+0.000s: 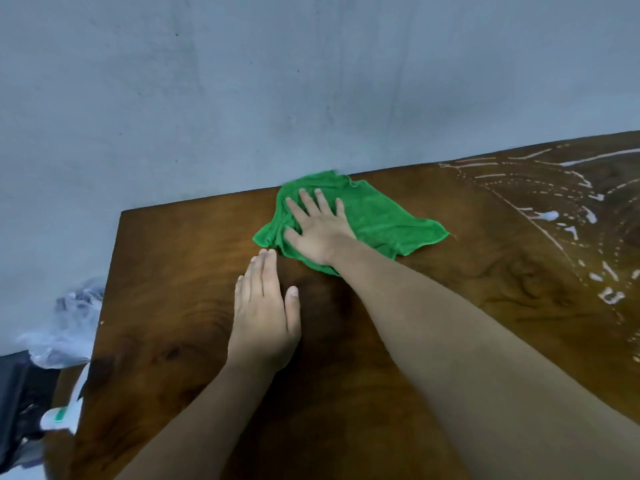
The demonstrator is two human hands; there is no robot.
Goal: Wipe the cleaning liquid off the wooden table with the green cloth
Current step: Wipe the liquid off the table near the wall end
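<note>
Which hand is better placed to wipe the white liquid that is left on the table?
Right. The right hand already presses flat on the green cloth, and the white liquid lies to its right. The left hand rests bare on the table, farther from the liquid.

Two hands (265, 306), one green cloth (381, 220), one wooden table (450, 289), one plastic bag (69, 327)

Crumpled green cloth (374, 216) near wooden table (173, 289) far edge, white cleaning liquid (550, 215) streaks right
</note>
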